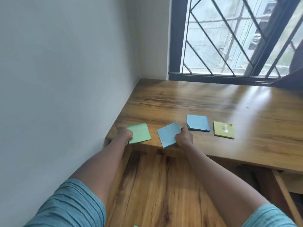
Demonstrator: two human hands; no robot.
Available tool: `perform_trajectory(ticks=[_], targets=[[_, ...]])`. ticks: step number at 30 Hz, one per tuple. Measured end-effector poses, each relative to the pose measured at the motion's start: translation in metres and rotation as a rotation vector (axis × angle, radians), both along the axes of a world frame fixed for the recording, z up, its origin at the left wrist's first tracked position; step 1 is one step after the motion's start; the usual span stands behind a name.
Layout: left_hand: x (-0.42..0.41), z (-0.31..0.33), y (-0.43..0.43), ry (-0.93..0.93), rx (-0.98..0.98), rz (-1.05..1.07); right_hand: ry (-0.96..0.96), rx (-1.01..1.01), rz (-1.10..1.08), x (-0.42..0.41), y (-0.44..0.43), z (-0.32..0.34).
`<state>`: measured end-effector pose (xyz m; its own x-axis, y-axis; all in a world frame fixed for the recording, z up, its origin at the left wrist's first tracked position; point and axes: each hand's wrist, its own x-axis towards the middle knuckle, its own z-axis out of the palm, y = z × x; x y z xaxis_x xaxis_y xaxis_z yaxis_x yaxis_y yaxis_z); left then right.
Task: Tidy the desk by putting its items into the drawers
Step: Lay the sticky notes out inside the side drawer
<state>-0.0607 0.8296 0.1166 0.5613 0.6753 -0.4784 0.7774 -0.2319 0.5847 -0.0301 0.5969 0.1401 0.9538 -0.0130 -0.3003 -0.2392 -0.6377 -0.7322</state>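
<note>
Several square note pads lie near the front edge of the wooden desk (196, 99). My left hand (125, 134) is closed on the left side of a green pad (141, 132) at the desk's left corner. My right hand (183, 136) grips the right edge of a light blue pad (168, 136), which overhangs the desk's front edge and is tilted. A second, thicker blue pad (197, 123) lies flat just right of my right hand. A yellow pad (223, 129) with a small mark on top lies further right.
A pulled-out wooden drawer (164, 185) extends below the desk's front edge, between my forearms. A grey wall (65, 79) borders the desk on the left. A barred window (229, 38) stands behind it. Another wooden frame (285, 194) shows at lower right.
</note>
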Motion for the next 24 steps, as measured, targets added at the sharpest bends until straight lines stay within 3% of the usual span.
perform_trajectory(ticks=[4,10,15,19,24], targets=[[-0.022,-0.01,-0.024,-0.088,-0.181,0.2,-0.009,0.068,-0.059,-0.035,-0.033,-0.001],[-0.034,-0.01,-0.055,-0.427,-0.493,0.517,0.0,0.134,-0.124,-0.065,-0.08,-0.011],[-0.058,-0.005,-0.088,-0.51,-0.513,0.454,0.025,0.294,-0.218,-0.086,-0.119,-0.017],[-0.092,-0.02,-0.135,-0.506,-0.47,0.351,0.004,0.243,-0.266,-0.116,-0.149,-0.028],[-0.14,-0.061,-0.221,-0.368,-0.444,0.277,0.028,0.284,-0.406,-0.164,-0.197,-0.059]])
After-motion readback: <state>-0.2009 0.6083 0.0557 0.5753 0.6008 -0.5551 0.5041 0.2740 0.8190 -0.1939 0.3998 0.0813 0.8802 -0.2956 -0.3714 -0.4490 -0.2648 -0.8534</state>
